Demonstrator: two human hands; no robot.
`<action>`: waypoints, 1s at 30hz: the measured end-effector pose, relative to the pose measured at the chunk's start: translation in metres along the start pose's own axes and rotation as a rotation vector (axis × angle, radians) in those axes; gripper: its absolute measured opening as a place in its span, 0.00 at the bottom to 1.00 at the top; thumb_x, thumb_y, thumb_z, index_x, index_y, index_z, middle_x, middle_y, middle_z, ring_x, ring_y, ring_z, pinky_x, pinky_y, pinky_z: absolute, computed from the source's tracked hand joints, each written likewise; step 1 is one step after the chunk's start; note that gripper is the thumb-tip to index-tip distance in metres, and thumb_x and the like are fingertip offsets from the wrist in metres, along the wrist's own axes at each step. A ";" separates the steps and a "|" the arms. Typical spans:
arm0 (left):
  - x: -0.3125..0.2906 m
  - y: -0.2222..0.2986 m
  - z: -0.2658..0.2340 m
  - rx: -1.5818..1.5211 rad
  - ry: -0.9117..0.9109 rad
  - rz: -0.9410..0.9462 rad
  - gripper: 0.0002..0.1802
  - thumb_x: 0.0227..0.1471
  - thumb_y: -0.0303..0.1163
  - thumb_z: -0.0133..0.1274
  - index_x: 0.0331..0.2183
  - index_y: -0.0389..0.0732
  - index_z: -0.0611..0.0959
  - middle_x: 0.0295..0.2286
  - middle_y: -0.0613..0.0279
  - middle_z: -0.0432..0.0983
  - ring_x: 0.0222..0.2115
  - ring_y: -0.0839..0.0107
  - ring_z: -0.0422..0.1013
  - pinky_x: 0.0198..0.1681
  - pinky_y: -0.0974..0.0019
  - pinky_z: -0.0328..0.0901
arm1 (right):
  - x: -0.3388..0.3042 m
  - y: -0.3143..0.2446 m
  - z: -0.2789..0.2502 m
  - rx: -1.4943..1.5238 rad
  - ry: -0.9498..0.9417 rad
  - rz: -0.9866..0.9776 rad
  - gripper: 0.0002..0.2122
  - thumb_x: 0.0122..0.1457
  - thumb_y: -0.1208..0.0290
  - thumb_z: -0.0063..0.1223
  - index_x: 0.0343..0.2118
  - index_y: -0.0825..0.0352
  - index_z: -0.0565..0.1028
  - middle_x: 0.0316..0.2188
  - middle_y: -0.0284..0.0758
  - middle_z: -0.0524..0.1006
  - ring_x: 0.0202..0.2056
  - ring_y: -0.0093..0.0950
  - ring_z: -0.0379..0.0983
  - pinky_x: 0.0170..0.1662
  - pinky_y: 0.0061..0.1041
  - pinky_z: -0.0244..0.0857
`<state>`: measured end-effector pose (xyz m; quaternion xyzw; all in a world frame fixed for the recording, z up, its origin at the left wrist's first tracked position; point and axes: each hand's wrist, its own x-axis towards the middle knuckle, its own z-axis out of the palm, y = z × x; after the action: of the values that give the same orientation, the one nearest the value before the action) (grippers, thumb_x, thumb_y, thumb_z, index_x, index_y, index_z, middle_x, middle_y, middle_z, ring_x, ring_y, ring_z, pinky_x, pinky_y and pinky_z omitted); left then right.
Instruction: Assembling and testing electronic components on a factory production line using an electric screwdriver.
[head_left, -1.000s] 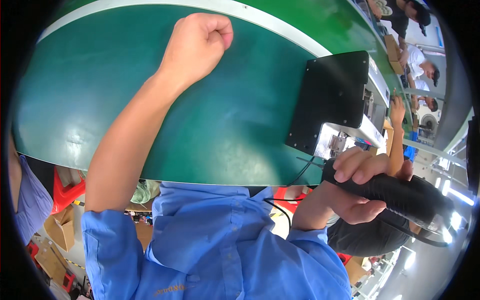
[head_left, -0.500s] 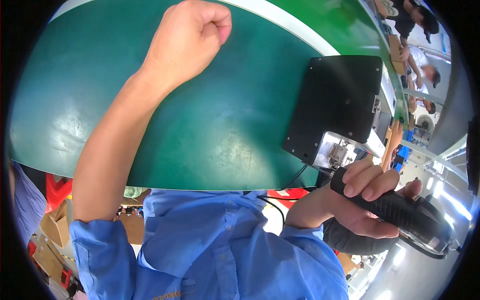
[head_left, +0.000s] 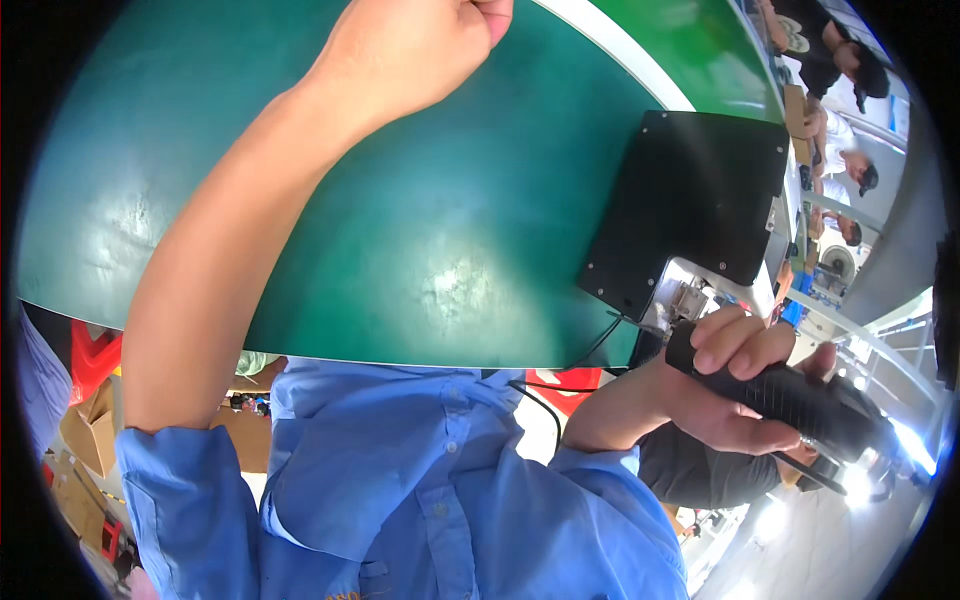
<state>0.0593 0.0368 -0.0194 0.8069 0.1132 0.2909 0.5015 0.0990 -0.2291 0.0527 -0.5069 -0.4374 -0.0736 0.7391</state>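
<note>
My left hand [head_left: 415, 45] reaches over the green table at the top of the picture, its fingers curled in and partly cut off by the picture's edge. What it holds, if anything, is hidden. On the right, my right hand [head_left: 725, 385] is wrapped round a black handheld device [head_left: 790, 400] with a ribbed grip and a rounded, shiny head pointing away from the table. I cannot tell its exact kind. The narrow end of its grip is close to a black boxy machine [head_left: 690, 200] with a metal mechanism [head_left: 688, 297] at its near corner.
The green tabletop [head_left: 460, 270] has a white strip [head_left: 625, 45] along its far side. Black cables [head_left: 545, 395] hang at the near edge. Red stools [head_left: 95, 352] and cardboard boxes [head_left: 95, 425] stand below at left. Several people work at the far right.
My left hand has moved farther away and to the right, partly out of the picture. The machine appears slightly farther right as the view shifts. My right hand keeps its grip on the device.
</note>
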 end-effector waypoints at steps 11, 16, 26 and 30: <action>0.008 -0.012 0.004 0.051 0.002 0.021 0.11 0.34 0.16 0.35 0.16 0.36 0.73 0.11 0.66 0.62 0.15 0.80 0.59 0.19 0.71 0.55 | -0.007 0.007 -0.002 0.046 0.081 0.070 0.34 0.60 0.41 0.33 0.60 0.64 0.46 0.22 0.38 0.64 0.15 0.26 0.61 0.17 0.24 0.58; 0.001 -0.009 0.010 0.120 -0.014 0.136 0.10 0.33 0.16 0.35 0.15 0.35 0.73 0.11 0.60 0.63 0.16 0.76 0.62 0.20 0.68 0.58 | -0.014 0.005 -0.009 0.063 0.079 0.114 0.35 0.58 0.43 0.41 0.58 0.66 0.49 0.21 0.37 0.64 0.16 0.27 0.62 0.19 0.27 0.61; -0.009 -0.001 0.012 0.065 -0.057 0.000 0.11 0.36 0.15 0.33 0.13 0.36 0.69 0.10 0.69 0.58 0.13 0.82 0.55 0.15 0.73 0.48 | -0.021 0.005 -0.015 0.108 0.034 0.053 0.21 0.54 0.72 0.53 0.47 0.76 0.60 0.23 0.35 0.71 0.20 0.19 0.65 0.24 0.19 0.61; -0.007 -0.006 0.013 0.020 -0.039 -0.028 0.13 0.37 0.14 0.32 0.12 0.37 0.68 0.10 0.70 0.58 0.13 0.83 0.54 0.15 0.74 0.46 | -0.019 0.003 -0.021 0.020 -0.040 0.058 0.25 0.53 0.71 0.54 0.52 0.75 0.59 0.26 0.32 0.70 0.25 0.17 0.64 0.29 0.18 0.60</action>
<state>0.0620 0.0269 -0.0312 0.8157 0.1175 0.2668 0.4996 0.1015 -0.2511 0.0347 -0.5134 -0.4378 -0.0375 0.7371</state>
